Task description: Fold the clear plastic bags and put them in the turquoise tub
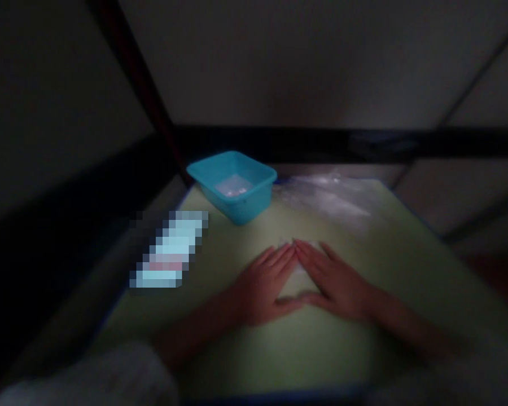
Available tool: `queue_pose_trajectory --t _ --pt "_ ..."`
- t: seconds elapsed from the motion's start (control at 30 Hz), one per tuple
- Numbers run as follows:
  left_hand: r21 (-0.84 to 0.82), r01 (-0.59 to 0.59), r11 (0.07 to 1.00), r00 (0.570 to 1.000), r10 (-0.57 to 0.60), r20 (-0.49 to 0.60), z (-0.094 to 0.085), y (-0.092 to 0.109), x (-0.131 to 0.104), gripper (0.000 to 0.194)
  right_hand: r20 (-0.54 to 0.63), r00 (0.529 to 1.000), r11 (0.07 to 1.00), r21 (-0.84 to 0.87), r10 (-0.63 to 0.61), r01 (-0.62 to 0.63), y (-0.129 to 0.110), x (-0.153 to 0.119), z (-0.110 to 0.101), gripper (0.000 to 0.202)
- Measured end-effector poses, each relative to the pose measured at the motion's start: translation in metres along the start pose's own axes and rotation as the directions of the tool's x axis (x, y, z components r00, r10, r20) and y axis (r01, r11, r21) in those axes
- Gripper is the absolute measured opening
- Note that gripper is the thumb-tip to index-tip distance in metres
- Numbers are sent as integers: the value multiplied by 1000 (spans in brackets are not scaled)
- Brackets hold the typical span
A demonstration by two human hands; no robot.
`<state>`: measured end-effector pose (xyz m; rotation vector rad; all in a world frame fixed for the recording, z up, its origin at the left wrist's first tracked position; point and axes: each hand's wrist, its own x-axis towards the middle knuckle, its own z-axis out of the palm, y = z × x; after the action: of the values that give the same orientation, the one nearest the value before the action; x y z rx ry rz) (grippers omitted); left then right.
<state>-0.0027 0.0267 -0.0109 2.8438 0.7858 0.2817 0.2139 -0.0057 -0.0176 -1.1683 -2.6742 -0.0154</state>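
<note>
My left hand (267, 285) and my right hand (332, 281) lie flat on the yellow-green table top (245, 361), fingers stretched out. Their fingertips meet at the far side and their thumbs come together nearer to me, leaving a triangular gap. Under the fingertips is a small, thin, whitish piece (300, 263), perhaps clear film; the fingers cover most of it. Dim light and blur hide its exact kind.
A blue plastic basin (254, 203) with something pale inside stands at the table's far left. Crumpled clear plastic sheeting (334, 197) lies along the far edge to the right. A lit, pixelated rectangle (171, 248) is at the left edge. Walls rise behind.
</note>
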Motion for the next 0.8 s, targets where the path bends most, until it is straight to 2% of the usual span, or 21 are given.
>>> queue_pose_trajectory --t 0.37,0.53,0.67,0.8 --pt "25 3 1000 999 -4 52 -1 -2 0 78 45 993 994 9 106 -107 -5 0 -4 76" --pt "0 18 1000 1000 -18 19 2 -4 -1 80 44 988 989 10 146 -147 -7 -1 -4 75" --pt "-20 72 997 997 -72 6 5 -5 -2 88 44 984 984 33 171 -173 -3 0 -6 73" --pt "-53 115 992 991 -118 -60 6 -5 -1 91 -19 991 989 67 133 -131 6 1 -8 71"
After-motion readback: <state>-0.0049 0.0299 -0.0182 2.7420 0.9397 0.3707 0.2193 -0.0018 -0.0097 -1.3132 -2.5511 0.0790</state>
